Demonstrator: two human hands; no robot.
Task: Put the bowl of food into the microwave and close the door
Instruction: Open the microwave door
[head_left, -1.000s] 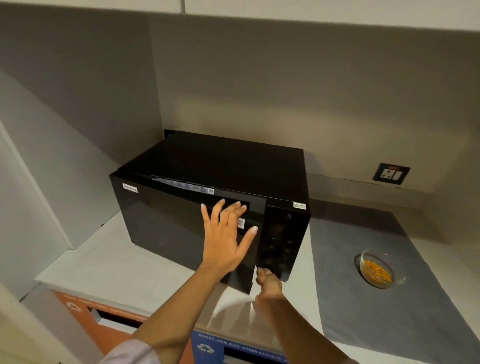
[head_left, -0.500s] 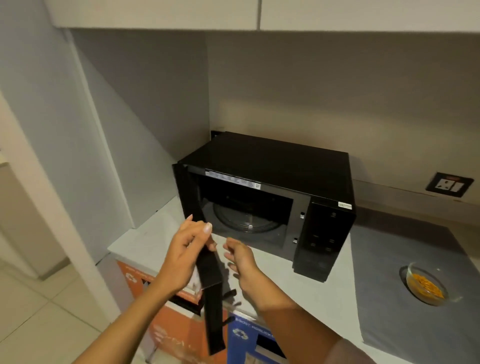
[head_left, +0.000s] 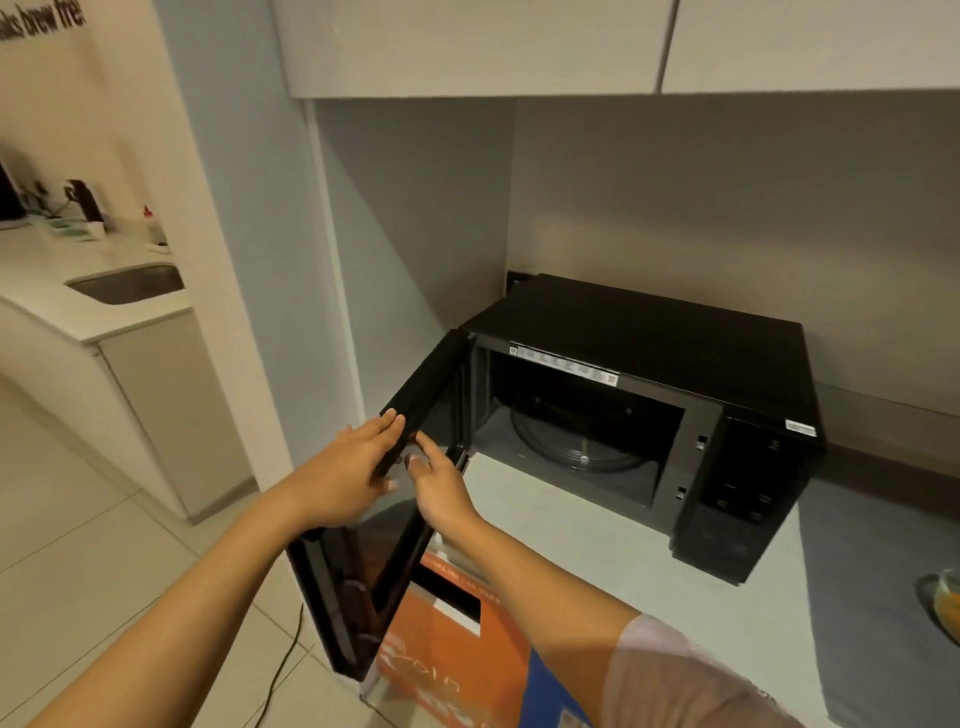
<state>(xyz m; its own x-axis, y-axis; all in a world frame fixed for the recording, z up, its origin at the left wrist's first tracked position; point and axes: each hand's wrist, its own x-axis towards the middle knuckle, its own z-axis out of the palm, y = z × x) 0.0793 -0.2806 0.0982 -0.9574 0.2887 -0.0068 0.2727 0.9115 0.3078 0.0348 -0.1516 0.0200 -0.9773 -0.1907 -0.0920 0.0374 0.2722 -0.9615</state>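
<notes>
The black microwave (head_left: 649, 332) stands on a white counter (head_left: 561, 525), its cavity showing a glass turntable (head_left: 582, 447). Its door (head_left: 415, 415) is swung wide out to the left, past the counter edge. My left hand (head_left: 343, 467) lies on the outer side of the door's top edge, fingers flat against it. My right hand (head_left: 439, 478) touches the inner side of the same edge. A glass bowl (head_left: 946, 597) with orange food sits at the far right on a grey mat (head_left: 872, 597), cut by the frame edge.
Upper cabinets (head_left: 467, 47) hang above the niche. A white side wall (head_left: 270, 260) stands left of the door. Orange and blue bin fronts (head_left: 452, 649) sit below the counter. Farther left is another counter with a sink (head_left: 130, 283).
The door went from closed to wide open, swung left by both hands. The view has turned left, so the bowl has slid to the right frame edge.
</notes>
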